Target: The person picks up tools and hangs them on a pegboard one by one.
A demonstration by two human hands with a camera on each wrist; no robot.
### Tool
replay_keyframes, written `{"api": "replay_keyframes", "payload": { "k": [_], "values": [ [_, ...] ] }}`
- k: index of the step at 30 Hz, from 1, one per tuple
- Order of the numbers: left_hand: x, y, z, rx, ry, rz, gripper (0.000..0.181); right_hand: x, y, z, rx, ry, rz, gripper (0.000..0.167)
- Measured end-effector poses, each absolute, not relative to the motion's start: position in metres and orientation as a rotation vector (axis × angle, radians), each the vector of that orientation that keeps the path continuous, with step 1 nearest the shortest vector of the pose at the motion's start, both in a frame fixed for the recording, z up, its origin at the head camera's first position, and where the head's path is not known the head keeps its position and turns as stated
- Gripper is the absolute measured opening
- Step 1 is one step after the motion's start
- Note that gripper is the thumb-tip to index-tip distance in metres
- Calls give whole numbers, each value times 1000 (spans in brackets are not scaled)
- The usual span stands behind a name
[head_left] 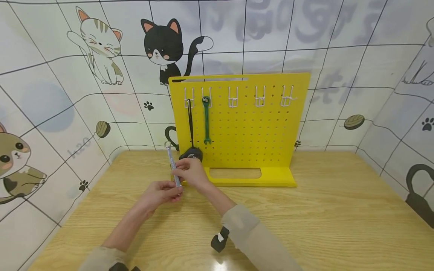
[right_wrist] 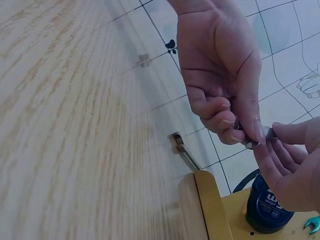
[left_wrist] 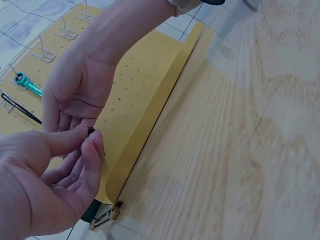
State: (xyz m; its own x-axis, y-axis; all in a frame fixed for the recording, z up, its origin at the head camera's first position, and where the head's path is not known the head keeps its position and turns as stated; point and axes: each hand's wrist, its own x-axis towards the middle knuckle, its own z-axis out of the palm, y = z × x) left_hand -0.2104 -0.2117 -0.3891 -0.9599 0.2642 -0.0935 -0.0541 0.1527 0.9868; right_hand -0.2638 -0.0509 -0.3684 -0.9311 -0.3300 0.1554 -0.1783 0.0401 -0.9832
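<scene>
A silver wrench (head_left: 171, 160) with a ring at its upper end stands tilted between both hands. My left hand (head_left: 159, 195) pinches its lower end. My right hand (head_left: 193, 173) pinches its shaft higher up, thumb and fingers on either side. In the left wrist view only a small dark bit of it shows between the left fingertips (left_wrist: 92, 142). Just behind the right hand hangs a black tape measure (head_left: 194, 153), partly covered by that hand. A green wrench (head_left: 207, 120) hangs to its right on the yellow pegboard (head_left: 251, 131).
White wire hooks (head_left: 260, 96) line the top of the pegboard; three at the right carry nothing. The board's base (head_left: 278, 177) stands on a wooden table (head_left: 332, 210). A small metal piece (right_wrist: 178, 140), kind unclear, shows beside the base. Cat-patterned wall covering (head_left: 217, 34) surrounds the table's back and sides.
</scene>
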Motion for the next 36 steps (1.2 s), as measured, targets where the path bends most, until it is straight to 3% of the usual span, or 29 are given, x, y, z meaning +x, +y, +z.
{"api": "replay_keyframes", "payload": {
  "k": [36],
  "values": [
    [-240,-136,-379,283,2192,2076,23,-263,23,-346,-481,2277,-2384,14]
  ]
}}
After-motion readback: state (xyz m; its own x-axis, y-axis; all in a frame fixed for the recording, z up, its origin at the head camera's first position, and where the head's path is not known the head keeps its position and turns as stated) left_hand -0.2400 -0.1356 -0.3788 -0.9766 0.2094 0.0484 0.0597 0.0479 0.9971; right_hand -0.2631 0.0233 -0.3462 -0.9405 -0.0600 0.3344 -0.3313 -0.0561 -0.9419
